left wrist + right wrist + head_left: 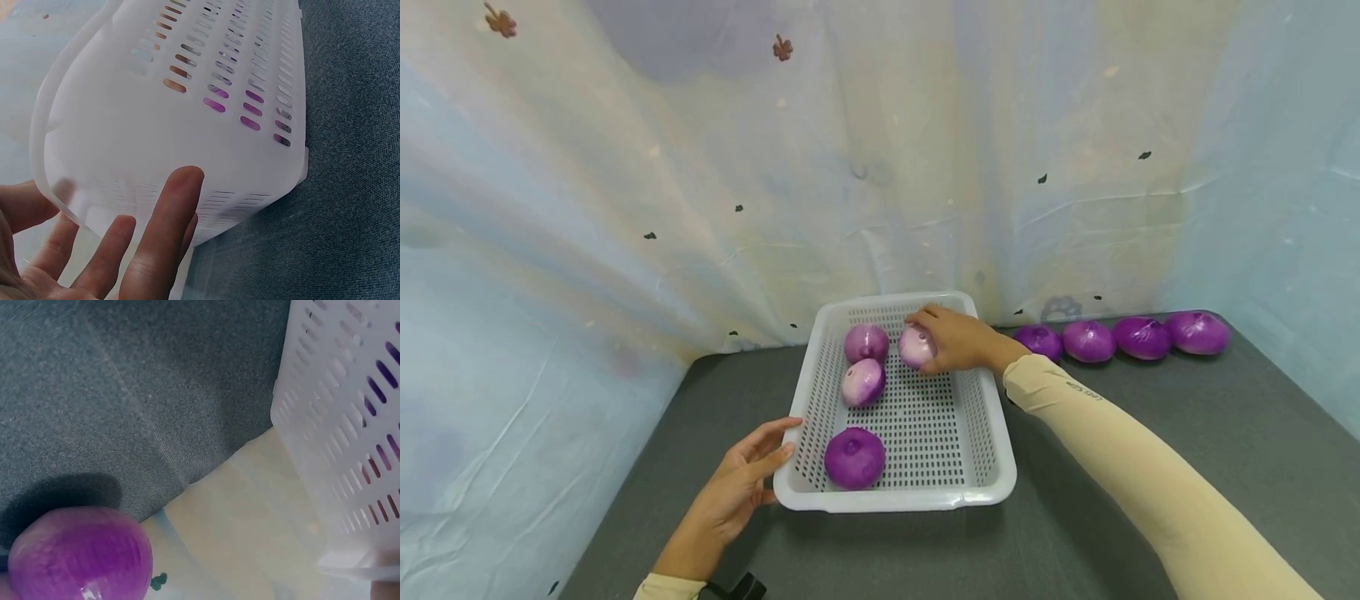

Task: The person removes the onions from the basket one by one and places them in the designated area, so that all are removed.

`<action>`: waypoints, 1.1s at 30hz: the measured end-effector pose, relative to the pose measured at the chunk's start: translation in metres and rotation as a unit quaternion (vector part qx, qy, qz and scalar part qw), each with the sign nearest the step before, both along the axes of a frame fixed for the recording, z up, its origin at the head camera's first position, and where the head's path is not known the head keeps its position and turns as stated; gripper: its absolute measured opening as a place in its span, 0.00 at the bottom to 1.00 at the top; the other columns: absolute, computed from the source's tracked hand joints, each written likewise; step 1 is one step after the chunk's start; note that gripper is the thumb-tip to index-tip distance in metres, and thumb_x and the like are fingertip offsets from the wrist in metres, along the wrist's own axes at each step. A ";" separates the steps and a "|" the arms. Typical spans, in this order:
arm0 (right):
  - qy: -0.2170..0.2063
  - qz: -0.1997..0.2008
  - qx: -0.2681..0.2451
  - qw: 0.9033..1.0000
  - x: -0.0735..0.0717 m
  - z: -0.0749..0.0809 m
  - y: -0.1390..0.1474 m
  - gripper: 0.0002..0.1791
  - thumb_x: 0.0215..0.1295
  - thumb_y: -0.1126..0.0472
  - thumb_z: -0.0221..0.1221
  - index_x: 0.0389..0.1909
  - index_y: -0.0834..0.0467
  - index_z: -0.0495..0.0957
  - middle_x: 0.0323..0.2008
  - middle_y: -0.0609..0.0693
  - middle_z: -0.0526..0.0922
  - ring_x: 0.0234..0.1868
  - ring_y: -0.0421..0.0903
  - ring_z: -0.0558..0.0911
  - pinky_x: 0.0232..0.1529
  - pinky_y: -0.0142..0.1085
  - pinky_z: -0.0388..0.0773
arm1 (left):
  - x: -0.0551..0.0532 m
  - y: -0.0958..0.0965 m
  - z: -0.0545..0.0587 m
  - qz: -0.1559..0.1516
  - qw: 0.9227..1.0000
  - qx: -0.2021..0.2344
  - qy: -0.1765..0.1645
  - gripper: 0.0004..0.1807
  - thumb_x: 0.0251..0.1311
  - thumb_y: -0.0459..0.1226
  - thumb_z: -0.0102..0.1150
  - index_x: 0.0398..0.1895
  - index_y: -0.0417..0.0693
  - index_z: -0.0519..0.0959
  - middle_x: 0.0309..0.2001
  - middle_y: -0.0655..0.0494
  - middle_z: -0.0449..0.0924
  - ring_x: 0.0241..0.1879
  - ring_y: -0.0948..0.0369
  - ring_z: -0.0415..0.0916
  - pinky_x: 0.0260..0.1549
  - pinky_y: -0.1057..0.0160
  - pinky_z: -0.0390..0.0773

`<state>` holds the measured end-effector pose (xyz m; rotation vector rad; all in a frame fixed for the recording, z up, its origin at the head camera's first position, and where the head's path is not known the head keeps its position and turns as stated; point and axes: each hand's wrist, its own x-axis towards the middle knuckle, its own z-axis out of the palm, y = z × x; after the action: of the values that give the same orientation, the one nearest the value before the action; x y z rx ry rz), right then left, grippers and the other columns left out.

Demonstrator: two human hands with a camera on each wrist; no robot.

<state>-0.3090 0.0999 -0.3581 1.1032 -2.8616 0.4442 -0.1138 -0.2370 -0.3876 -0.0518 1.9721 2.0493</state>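
A white perforated plastic basket (894, 501) stands on a dark cloth-covered table. My left hand (737, 483) grips its left rim near the front corner; in the left wrist view one fingertip shows through the translucent wall (144, 119) while other fingers lie outside. Inside the basket, my right hand (958, 340) holds a pale purple onion (916, 347) at the back right. Along the basket's left side sit a purple onion (867, 342), a half-white onion (863, 383) touching it, and a darker onion (854, 458) at the front. The right wrist view does not show the grip.
Several purple onions (1142, 337) lie in a row on the table (1210, 433) right of the basket, by the back edge; one onion (81, 556) shows large in the right wrist view. A patterned curtain (895, 167) hangs behind the table and around its sides.
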 end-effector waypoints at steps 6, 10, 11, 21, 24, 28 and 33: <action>-0.002 0.011 -0.024 1.000 0.001 0.000 0.002 0.47 0.43 0.49 0.74 0.69 0.52 0.69 0.61 0.54 0.70 0.56 0.50 0.75 0.56 0.44 0.77 | -0.001 0.000 0.000 -0.001 1.000 0.004 0.005 0.23 0.70 0.41 0.57 0.68 0.55 0.71 0.63 0.65 0.72 0.51 0.59 0.80 0.39 0.51 0.85; -0.004 0.007 -0.027 1.000 0.002 0.001 0.002 0.46 0.43 0.50 0.74 0.67 0.52 0.70 0.60 0.54 0.70 0.56 0.50 0.75 0.56 0.44 0.77 | -0.001 0.001 0.000 0.000 1.000 0.006 0.005 0.23 0.70 0.41 0.57 0.68 0.55 0.71 0.63 0.64 0.72 0.51 0.58 0.80 0.38 0.52 0.85; -0.001 0.007 -0.027 1.000 0.003 0.001 0.002 0.45 0.43 0.49 0.75 0.66 0.52 0.70 0.60 0.54 0.70 0.56 0.51 0.76 0.56 0.45 0.77 | -0.001 0.001 0.000 0.000 1.000 0.005 0.005 0.23 0.70 0.41 0.57 0.68 0.55 0.71 0.62 0.64 0.72 0.51 0.58 0.81 0.38 0.52 0.85; -0.005 0.019 -0.034 0.999 0.001 0.001 0.001 0.45 0.49 0.44 0.74 0.69 0.46 0.68 0.59 0.53 0.72 0.50 0.50 0.80 0.52 0.44 0.80 | -0.001 0.001 0.000 0.015 1.000 0.001 -0.002 0.23 0.70 0.41 0.58 0.66 0.56 0.72 0.62 0.63 0.73 0.50 0.57 0.81 0.37 0.52 0.85; -0.010 0.027 -0.032 0.999 0.001 0.001 0.001 0.41 0.52 0.43 0.72 0.69 0.42 0.70 0.60 0.53 0.71 0.49 0.49 0.80 0.50 0.43 0.81 | -0.001 0.002 0.000 0.019 1.000 0.000 -0.004 0.22 0.69 0.41 0.59 0.66 0.57 0.72 0.61 0.63 0.73 0.50 0.57 0.81 0.38 0.51 0.85; 0.003 0.039 -0.023 0.999 0.001 0.002 0.002 0.37 0.55 0.43 0.69 0.68 0.39 0.71 0.63 0.53 0.71 0.50 0.50 0.80 0.51 0.44 0.80 | -0.001 0.002 0.000 0.024 1.000 0.000 -0.007 0.22 0.69 0.41 0.59 0.66 0.56 0.73 0.62 0.62 0.73 0.50 0.57 0.81 0.37 0.52 0.85; 0.009 0.043 -0.018 0.999 0.001 0.002 0.003 0.35 0.55 0.44 0.66 0.66 0.37 0.72 0.64 0.51 0.71 0.49 0.50 0.80 0.51 0.44 0.79 | -0.001 0.002 0.000 0.024 1.000 -0.001 -0.010 0.23 0.69 0.41 0.59 0.66 0.56 0.72 0.62 0.61 0.73 0.49 0.57 0.81 0.37 0.52 0.85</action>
<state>-0.3083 0.1026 -0.3556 1.2199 -2.7881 0.4839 -0.1146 -0.2347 -0.3874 -0.1193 1.9792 2.0686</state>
